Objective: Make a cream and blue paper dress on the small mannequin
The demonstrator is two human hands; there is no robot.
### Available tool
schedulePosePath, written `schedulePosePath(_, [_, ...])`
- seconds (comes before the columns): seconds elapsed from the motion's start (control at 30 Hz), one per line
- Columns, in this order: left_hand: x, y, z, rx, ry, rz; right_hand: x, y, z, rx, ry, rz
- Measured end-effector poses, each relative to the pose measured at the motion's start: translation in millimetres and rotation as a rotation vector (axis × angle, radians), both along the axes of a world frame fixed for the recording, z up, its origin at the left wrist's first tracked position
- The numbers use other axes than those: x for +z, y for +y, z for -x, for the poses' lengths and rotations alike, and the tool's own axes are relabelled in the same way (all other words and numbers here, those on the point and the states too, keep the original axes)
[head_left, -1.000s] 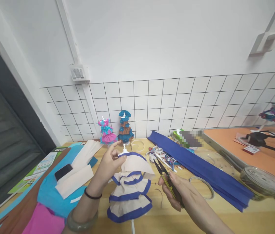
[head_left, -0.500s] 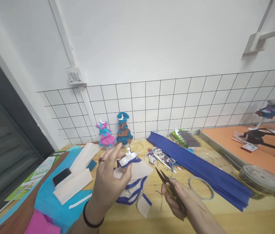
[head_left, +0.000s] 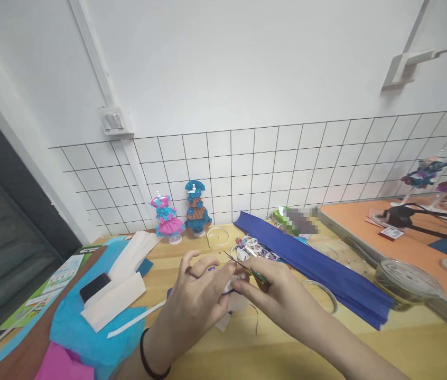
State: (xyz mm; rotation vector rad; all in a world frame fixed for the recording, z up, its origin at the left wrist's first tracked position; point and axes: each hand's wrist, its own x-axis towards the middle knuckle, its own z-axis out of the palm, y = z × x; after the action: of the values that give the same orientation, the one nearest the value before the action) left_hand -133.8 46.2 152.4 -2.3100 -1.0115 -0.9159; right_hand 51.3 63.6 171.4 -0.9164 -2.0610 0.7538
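Bare surface [head_left: 265,351] leaves a way in from the near side between the forearms, and another to the right of the right forearm, below the flat blue strip [head_left: 314,269]. Between the left grip [head_left: 197,298] and right grip [head_left: 281,293], the dress form [head_left: 238,303] and snips [head_left: 262,278] leave hardly any gap. Scraps [head_left: 253,248] lie just beyond, two upright dressed figures [head_left: 197,211] block the back left, a clear spool [head_left: 409,282] obstructs the right, and papers [head_left: 114,303] crowd the left.
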Motion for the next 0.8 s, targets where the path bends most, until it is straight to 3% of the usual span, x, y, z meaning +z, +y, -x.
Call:
schedulePosePath(0.2, [-0.3, 3, 5, 0.002, 0.090, 0.180, -14.8, 9, 1, -0.067, 0.050, 0.268])
schedulePosePath(0.3, [4.8, 1, 6, 0.047, 0.129, 0.282, -32.8, 16, 2, -0.125, 0.197, 0.463])
schedulePosePath(0.4, [4.8, -2, 7, 0.061, 0.048, 0.278, -55.3, 25, 2, -0.146, 0.442, 0.710])
schedulePosePath(0.57, [-17.9, -6, 19, 0.091, -0.429, 0.178, -84.6, 33, 1, -0.208, 0.839, 0.942])
schedulePosePath(0.7, [-47.4, -16, 20, 0.319, -1.015, 0.256, -90.6, 33, 1, -0.241, 0.987, 0.905])
schedulePosePath(0.8, [-76.4, -30, -4, 0.272, -1.272, 0.390, -86.5, 30, 6, -0.259, 1.043, 0.870])
